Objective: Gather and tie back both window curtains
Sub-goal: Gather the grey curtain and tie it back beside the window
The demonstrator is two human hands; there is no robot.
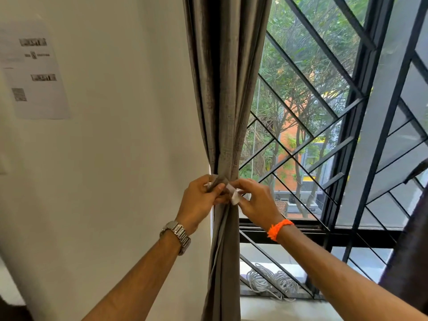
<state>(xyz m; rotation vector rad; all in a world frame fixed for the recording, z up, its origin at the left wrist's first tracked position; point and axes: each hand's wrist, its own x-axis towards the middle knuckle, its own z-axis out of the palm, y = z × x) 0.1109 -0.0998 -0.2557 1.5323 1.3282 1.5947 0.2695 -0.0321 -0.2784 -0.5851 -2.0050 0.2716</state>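
The grey curtain (225, 112) is seen hanging at the left edge of the window (324, 112), drawn into a narrow bundle where wall and frame meet. At its pinched waist a tie band (235, 196) is being closed. The left hand (200, 195) is curled on the wall side of the bundle, with one end of the band pinched between thumb and fingers. The right hand (256, 200) is curled on the window side, with the white end pinched at its fingertips. The two ends lie just apart at the front of the bundle.

The step in hand is judged to be the fastening of this first curtain. It would be done best if the folds were kept squeezed together by the left hand while the white end is drawn across and pressed flat onto its partner. Any slack should be taken out first, or the waist may slide down.

Little room is left on the wall (115, 158) side, where the left knuckles are close to the plaster. More room is offered on the right, though the diagonal grille bars (301, 144) stand just behind the fabric. A dark cloth (410, 251) at the right edge of the window is taken to be the second curtain, not yet tied.
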